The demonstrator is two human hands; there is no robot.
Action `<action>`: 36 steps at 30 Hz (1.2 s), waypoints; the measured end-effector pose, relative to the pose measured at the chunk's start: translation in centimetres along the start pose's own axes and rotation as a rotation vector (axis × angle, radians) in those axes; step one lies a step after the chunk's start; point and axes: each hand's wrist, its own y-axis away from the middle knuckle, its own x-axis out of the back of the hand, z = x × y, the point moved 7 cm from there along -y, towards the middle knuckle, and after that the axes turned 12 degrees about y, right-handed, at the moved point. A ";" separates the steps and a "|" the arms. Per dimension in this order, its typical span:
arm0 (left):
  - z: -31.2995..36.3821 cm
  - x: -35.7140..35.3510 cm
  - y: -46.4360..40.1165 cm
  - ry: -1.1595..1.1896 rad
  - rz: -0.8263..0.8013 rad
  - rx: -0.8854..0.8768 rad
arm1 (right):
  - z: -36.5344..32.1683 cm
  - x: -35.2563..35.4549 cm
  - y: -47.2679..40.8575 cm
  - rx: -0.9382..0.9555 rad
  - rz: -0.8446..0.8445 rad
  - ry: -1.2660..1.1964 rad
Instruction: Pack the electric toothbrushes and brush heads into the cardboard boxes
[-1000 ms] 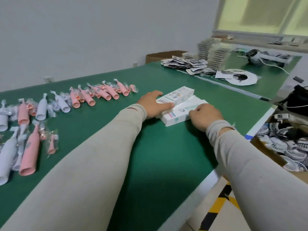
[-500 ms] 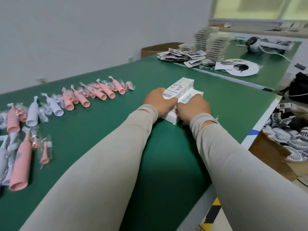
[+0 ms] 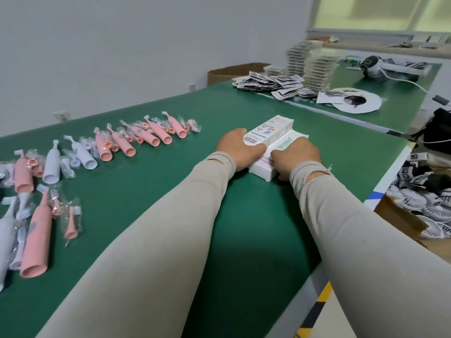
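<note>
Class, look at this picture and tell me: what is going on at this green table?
A person is packing toothbrushes. Both hands are on a small stack of white cardboard boxes: the left hand rests over the box with the barcode, and the right hand holds the one beside it. To the left, pink toothbrushes, white toothbrushes and bagged brush heads lie unpacked on the table.

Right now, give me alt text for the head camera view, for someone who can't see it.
Two hands, left hand and right hand, rest on a small stack of white cardboard boxes on a green table. To the left lie rows of pink toothbrushes and white toothbrushes, with bagged brush heads beside them.
</note>
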 end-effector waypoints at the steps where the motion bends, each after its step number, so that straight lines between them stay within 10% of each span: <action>1: -0.2 -0.1 0.1 0.004 -0.016 0.023 | 0.1 0.2 0.1 -0.001 0.007 0.013; 8: 0.2 7.6 5.9 -0.035 0.183 -0.089 | -5.8 3.5 7.1 0.257 0.357 -0.080; 26: -6.2 29.5 44.6 -0.182 0.890 0.138 | -23.5 -10.2 36.9 1.175 -0.173 -0.118; 36: -4.6 41.1 57.2 -1.006 1.098 0.595 | -21.9 -11.7 36.4 1.244 -0.065 -0.222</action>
